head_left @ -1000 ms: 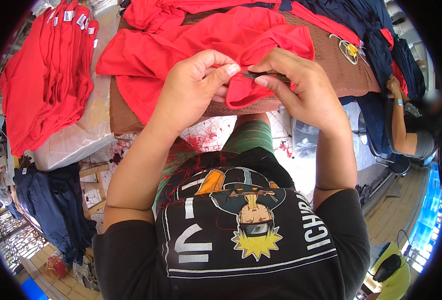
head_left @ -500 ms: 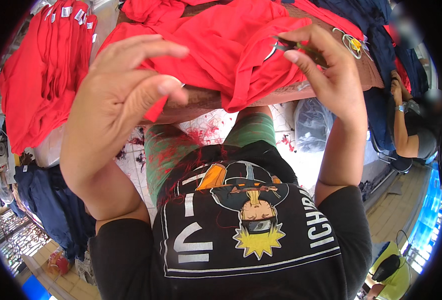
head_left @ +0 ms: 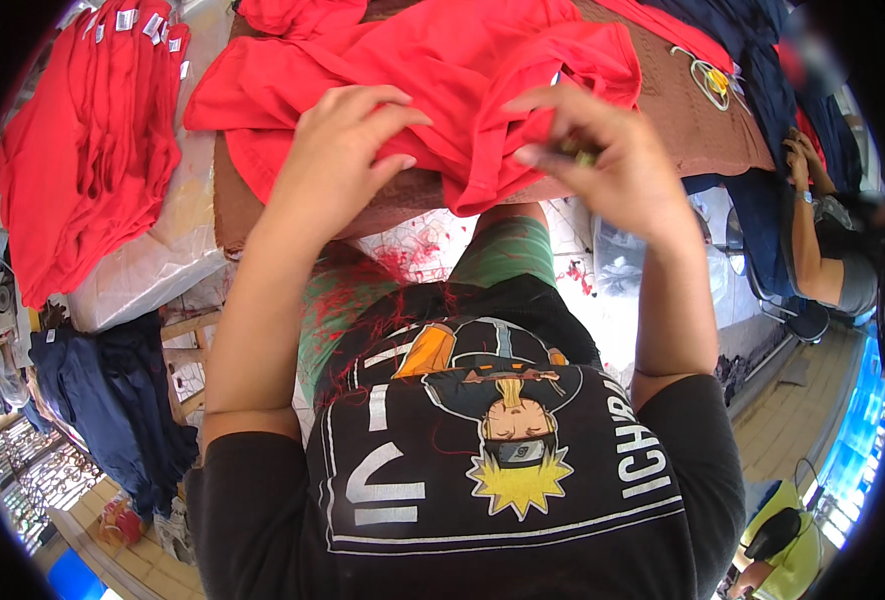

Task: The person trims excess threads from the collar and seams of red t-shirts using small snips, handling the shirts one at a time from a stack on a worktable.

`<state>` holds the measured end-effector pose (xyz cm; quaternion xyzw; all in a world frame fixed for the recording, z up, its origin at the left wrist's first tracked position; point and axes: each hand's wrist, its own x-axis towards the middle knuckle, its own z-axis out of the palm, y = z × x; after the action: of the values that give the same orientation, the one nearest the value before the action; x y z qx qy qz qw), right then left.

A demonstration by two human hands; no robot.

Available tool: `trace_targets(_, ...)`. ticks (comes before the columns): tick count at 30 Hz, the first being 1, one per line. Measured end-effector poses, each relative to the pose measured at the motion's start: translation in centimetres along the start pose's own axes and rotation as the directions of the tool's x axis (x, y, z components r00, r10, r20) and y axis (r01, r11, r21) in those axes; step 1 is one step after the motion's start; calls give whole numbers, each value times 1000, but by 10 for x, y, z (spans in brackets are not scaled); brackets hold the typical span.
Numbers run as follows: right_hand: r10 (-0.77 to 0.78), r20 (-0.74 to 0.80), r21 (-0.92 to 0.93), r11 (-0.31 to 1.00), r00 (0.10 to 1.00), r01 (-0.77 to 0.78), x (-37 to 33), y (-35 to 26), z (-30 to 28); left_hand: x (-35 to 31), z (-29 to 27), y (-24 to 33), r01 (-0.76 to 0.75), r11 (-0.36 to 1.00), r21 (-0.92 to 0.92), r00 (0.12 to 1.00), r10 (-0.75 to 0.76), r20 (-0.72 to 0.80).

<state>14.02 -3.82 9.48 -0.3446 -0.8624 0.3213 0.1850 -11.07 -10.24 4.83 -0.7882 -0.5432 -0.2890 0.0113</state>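
Observation:
A red garment (head_left: 433, 65) lies rumpled on the brown-covered table before me, its near folds hanging at the edge. Over its left part is my left hand (head_left: 348, 150), open, thumb and fingers apart with nothing visible between them. Whether it touches the cloth I cannot tell. My right hand (head_left: 613, 165), somewhat smeared by motion, is by the right folds of the garment. Its curled fingers hold small thread snips (head_left: 585, 157), mostly hidden in the palm.
Stacked red garments (head_left: 98, 150) with white tags lie on a wrapped surface at left. Dark blue garments (head_left: 113, 400) hang below. A yellow-and-white cord bundle (head_left: 713, 85) sits at the table's right. Another person's hand (head_left: 801, 165) handles dark cloth at far right. Red thread scraps (head_left: 418, 250) litter the floor.
My left hand has moved away and to the right, down toward the garment. The right hand has dropped slightly and turned, its snips now tucked into the palm. The garment's folds have shifted.

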Motion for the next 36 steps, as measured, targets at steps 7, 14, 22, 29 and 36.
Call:
trace_targets(7, 57, -129, 197, 980, 990, -30, 16, 22, 35, 2, 26, -2, 10, 989, -147, 999, -17, -52)
trace_targets(14, 331, -405, 757, 644, 852, 109, 12, 12, 19, 2, 8, 31, 159, 820, -550, 956, -267, -122)
trace_targets(22, 330, -223, 881, 471, 917, 45, 8, 25, 27, 12, 5, 34, 72, 652, -755, 922, -332, -199)
trace_targets(29, 205, -299, 370, 925, 932, -85, 7, 28, 34, 22, 3, 45, 276, 274, -921, 863, -493, 111)
trace_targets(36, -185, -308, 0, 981, 933, 194, -3, -6, 13, 24, 3, 50, 359, 366, -859, 854, -500, 144)
